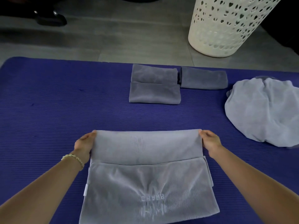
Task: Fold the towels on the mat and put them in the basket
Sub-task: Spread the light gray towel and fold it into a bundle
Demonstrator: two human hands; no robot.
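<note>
Purple mat (48, 102), grey half-folded towel (145, 175), fold ends pinched in left hand (85, 143), right hand (210, 141).

Background only: grey tile floor (129, 38) and dark clutter.
Floor is running across the top, grout lines showing. A black object (50, 17) with two shiny spots is sitting top left, too dim to identify. A dark shadowed area (284, 29) is filling the far right edge. A gold bead bracelet (73, 158) is showing lower left.
</note>
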